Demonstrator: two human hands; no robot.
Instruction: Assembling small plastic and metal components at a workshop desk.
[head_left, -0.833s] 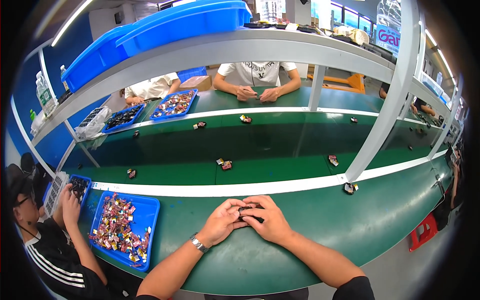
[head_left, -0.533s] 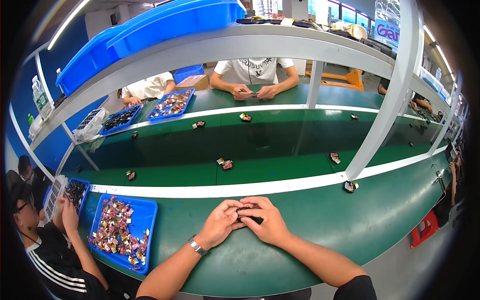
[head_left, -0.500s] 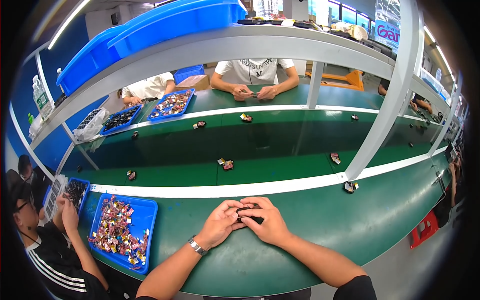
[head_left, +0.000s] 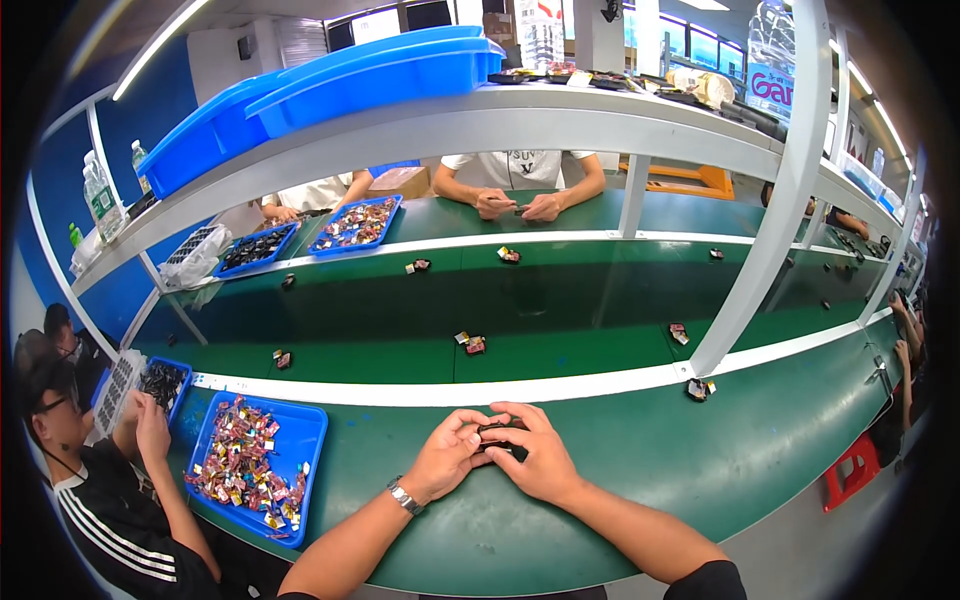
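Black part (head_left: 514, 451) gripped between left hand (head_left: 446, 456) and right hand (head_left: 541, 462).
Long axis lies roughly left-to-right; facing unclear.

Two hands almost hide a small black part over the green tabletop.
Fingers of the left hand (head_left: 442, 455) and right hand (head_left: 541, 458) cover most of the black part (head_left: 508, 450), so its full shape cannot be told. Both dark sleeves (head_left: 708, 581) are cut off by the lower edge. Toward the left end of the tabletop (head_left: 640, 445), the heap (head_left: 240, 465) in a blue tray (head_left: 303, 428) is too jumbled to tell piece from piece. The shelf (head_left: 450, 127) hides the head of a white-shirted person (head_left: 516, 174), whose held item is too small to identify. A post (head_left: 768, 240) covers one side of a water bottle (head_left: 770, 55).
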